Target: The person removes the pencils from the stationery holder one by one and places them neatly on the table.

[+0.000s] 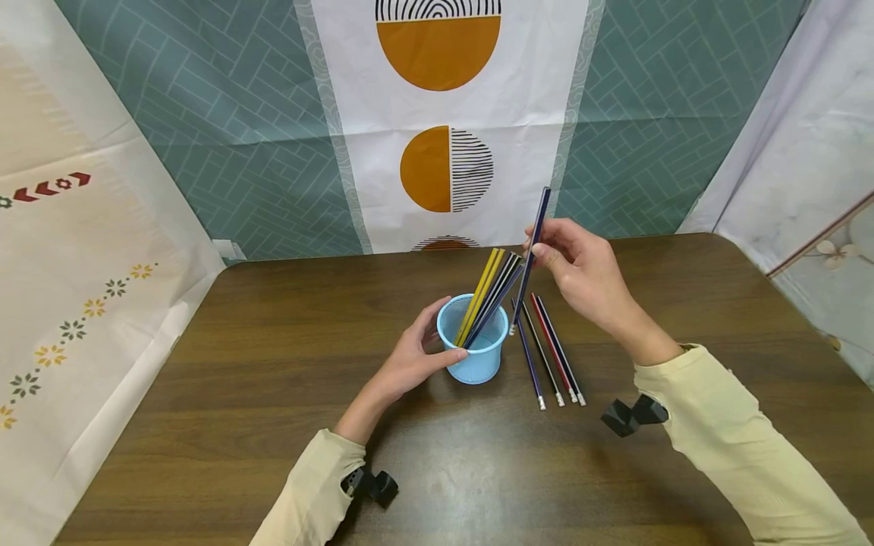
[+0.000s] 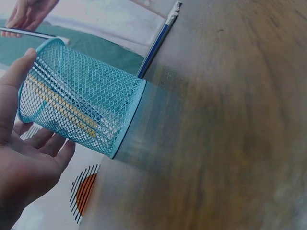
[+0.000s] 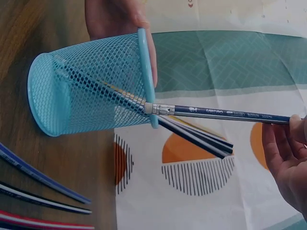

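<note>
A light blue mesh pencil cup (image 1: 474, 368) stands upright on the table, with my left hand (image 1: 410, 358) curled round its left side, thumb at the near rim. Yellow pencils (image 1: 481, 292) and several dark pencils (image 1: 497, 288) lean to the right inside it. My right hand (image 1: 586, 273) pinches a dark blue pencil (image 1: 522, 292) between thumb and fingers, tilted, just right of the cup. The eraser end (image 3: 163, 109) of that pencil points down and overlaps the cup's rim in the right wrist view; whether they touch I cannot tell.
Several loose pencils (image 1: 560, 356), blue, black and red among them, lie side by side on the brown wooden table (image 1: 287, 379) right of the cup, erasers toward me. A patterned cloth (image 1: 273, 152) hangs behind the table's far edge.
</note>
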{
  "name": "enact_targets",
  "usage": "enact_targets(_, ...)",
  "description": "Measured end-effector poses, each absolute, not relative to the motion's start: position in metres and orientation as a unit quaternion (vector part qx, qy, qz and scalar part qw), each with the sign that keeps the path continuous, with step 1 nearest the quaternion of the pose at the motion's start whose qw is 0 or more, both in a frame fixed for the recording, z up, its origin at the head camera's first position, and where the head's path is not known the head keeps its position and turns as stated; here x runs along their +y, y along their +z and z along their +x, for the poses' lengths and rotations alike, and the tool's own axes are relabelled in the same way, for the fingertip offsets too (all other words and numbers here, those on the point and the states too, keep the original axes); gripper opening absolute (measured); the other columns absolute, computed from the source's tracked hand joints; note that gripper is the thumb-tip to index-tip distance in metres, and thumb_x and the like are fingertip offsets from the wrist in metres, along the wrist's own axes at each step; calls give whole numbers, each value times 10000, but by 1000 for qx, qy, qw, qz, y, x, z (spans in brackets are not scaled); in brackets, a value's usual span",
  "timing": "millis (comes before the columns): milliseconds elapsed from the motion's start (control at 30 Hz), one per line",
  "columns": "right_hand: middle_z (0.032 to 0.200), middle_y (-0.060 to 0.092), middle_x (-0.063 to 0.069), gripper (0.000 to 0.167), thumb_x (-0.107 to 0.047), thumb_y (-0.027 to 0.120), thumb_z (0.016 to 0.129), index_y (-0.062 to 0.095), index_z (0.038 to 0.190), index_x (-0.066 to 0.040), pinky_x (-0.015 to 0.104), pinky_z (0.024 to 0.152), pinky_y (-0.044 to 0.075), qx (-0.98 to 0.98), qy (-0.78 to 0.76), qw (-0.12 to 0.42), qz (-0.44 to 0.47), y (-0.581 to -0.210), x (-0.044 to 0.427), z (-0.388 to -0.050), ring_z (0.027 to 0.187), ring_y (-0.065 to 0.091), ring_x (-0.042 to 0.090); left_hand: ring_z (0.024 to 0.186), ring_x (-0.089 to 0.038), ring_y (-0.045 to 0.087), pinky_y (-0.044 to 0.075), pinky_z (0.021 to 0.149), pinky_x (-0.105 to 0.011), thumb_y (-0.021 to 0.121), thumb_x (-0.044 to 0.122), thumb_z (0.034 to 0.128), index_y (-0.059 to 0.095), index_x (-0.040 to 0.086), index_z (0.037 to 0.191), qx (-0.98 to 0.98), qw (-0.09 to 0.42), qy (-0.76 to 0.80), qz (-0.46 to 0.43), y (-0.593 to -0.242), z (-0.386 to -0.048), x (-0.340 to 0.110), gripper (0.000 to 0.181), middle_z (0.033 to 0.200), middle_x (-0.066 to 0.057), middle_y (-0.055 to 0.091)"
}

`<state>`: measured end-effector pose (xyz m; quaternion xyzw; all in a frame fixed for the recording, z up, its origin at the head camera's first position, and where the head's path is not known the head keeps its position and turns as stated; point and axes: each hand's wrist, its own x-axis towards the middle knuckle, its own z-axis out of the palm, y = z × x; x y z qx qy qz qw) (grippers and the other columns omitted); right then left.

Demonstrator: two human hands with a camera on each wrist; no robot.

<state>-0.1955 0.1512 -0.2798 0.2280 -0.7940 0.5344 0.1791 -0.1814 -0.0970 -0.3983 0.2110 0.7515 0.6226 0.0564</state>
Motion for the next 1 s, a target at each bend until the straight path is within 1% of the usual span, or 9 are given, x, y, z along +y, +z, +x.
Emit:
enact_targets(167,1050,667,172,176,29,572,949,611,1114,74,174,764,503,-809,525,154,217,-284,153,-197,870,620,61,1295,-202,432,344,1067,-443,754,100,842,316,82,1492,753,57,623,206,-399,-181,-97,784,1410,-80,472)
enact_targets(267,1049,666,174,180,14,564,958,608,1124,68,179,764,501,-813,524,137,214,-287,155,-198,887,626,78,1295,-185,432,345,1068,-428,753,100,844,320,96,1492,753,59,623,201,-400,-181,-97,779,1409,-67,474)
enact_targets(367,1029,665,175,188,4,553,967,603,1138,64,177,756,498,-817,519,128,214,-291,157,-199,880,623,75,1305,-199,424,339,1073,-439,752,93,844,317,103,1495,751,59,625,203,-400,-181,-97,783,1417,-80,467)
enact_targets(500,1032,660,175,205,-15,531,982,592,1161,63,171,758,497,-826,509,119,209,-295,160,-202,871,615,69,1312,-232,416,328,1076,-462,746,63,840,307,80,1498,746,58,630,211,-399,-181,-97,791,1424,-112,458)
enact_targets(600,1047,654,177,224,-29,527,987,585,1181,66,165,763,493,-833,501,116,204,-298,162,-204,870,615,111,1311,-229,417,329,1076,-453,744,57,840,308,75,1496,744,60,631,211,-398,-181,-97,788,1424,-113,458)
enact_targets(800,1026,647,167,247,-55,538,988,593,1208,44,154,739,471,-853,473,110,193,-304,167,-206,864,616,270,1313,-223,416,332,1075,-447,748,66,838,300,60,1497,743,59,632,214,-398,-180,-97,797,1427,-111,455)
enact_targets(867,1026,650,167,257,-57,542,987,592,1218,45,154,729,470,-857,468,105,189,-306,169,-207,867,621,289,1312,-223,418,333,1075,-445,747,58,837,301,63,1497,742,58,633,215,-398,-181,-97,797,1427,-112,456)
enact_targets(933,1026,650,174,262,-55,546,985,588,1222,49,159,730,464,-860,466,100,182,-308,171,-207,875,618,279,1311,-223,418,334,1074,-445,747,56,837,305,70,1496,742,58,633,214,-398,-181,-97,794,1426,-111,456)
enact_targets(1000,1038,649,193,272,-57,554,982,580,1226,58,176,760,460,-864,463,96,175,-309,173,-207,899,615,261,1312,-224,416,333,1075,-447,749,60,837,308,78,1496,742,59,633,213,-399,-181,-97,793,1427,-111,455)
